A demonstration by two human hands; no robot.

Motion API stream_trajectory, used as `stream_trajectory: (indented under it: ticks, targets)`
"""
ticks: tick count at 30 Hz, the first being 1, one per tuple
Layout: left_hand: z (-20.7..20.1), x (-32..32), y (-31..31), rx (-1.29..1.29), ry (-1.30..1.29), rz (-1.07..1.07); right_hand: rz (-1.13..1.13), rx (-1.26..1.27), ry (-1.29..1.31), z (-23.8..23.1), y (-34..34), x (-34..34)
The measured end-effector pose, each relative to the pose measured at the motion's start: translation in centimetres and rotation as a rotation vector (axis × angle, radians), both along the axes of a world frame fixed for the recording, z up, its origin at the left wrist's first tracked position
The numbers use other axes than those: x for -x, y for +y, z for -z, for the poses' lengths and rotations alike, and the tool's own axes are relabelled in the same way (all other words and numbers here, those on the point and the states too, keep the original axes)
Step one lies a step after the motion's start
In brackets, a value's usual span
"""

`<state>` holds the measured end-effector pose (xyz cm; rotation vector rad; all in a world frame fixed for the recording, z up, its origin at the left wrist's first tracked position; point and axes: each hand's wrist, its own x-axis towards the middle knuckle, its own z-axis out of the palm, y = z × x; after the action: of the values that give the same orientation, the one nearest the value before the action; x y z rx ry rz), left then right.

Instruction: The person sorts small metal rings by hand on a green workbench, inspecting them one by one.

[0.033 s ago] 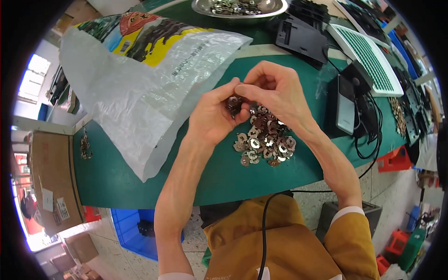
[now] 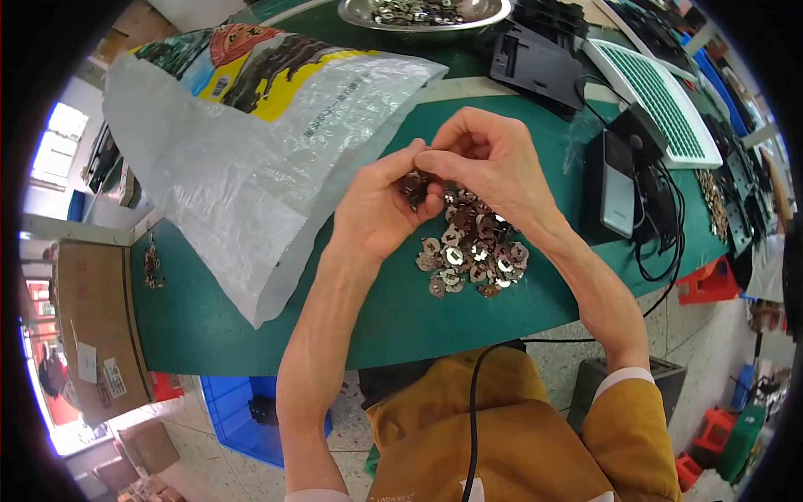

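My left hand [image 2: 374, 201] is half curled above the table, with several small round metal pieces [image 2: 416, 186] cupped in its fingers. Its thumb and index tip meet the fingertips of my right hand [image 2: 493, 163]. The right thumb and forefinger are pinched together there, and whatever lies between them is too small or hidden to make out. Under and beside the hands spreads a loose pile of shiny notched metal discs [image 2: 477, 251] with cut-out centres, some silver, some brownish. The right hand partly covers the pile's far edge.
A large white plastic sack [image 2: 226, 167] lies on the green tabletop [image 2: 201, 335] at left. Behind stands a metal bowl [image 2: 427, 27] of similar pieces. To the right are a black device [image 2: 617, 184] with cables and a white tray [image 2: 657, 100]. A blue crate [image 2: 238, 427] sits below the edge.
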<state>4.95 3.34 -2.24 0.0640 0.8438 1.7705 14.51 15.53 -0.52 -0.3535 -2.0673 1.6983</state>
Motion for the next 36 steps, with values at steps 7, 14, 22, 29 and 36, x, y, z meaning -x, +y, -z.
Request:
stream_trajectory:
  ticks: [7,14,22,29,36]
  targets:
    - [1.0,1.2,-0.4,-0.006,-0.044,-0.023,-0.129,0.210,-0.034,-0.5,0.2,-0.4]
    - [0.8,0.7,-0.4,0.012,0.037,-0.004,-0.062,0.094,-0.021,-0.3,0.3,-0.2]
    - [0.4,0.5,-0.4,0.020,0.055,0.028,-0.041,0.076,-0.052,-0.4,0.4,-0.2]
    - [0.6,0.7,-0.4,0.063,0.102,-0.016,-0.028,0.077,-0.060,-0.8,0.2,-0.3]
    - [0.3,0.9,-0.5,0.037,0.137,0.009,-0.011,0.037,-0.039,-0.7,0.3,-0.1]
